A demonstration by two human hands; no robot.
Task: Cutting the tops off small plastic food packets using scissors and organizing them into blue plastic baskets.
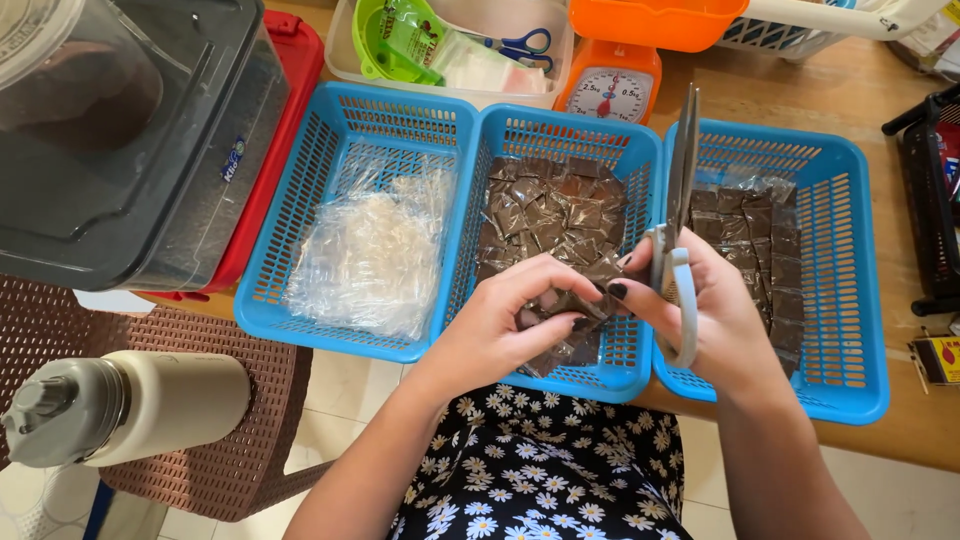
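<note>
My left hand pinches a small brown sachet over the middle blue basket, which is full of several brown sachets. My right hand grips a pair of grey scissors with the blades closed and pointing up. Its thumb and forefinger also touch the same sachet. To the right, another blue basket holds more brown sachets. The left blue basket holds clear plastic bags.
A dark lidded container sits on a red box at left. An orange kitchen scale, a white tray with green strainer and blue-handled scissors stand behind. A cream flask lies on a brown chair.
</note>
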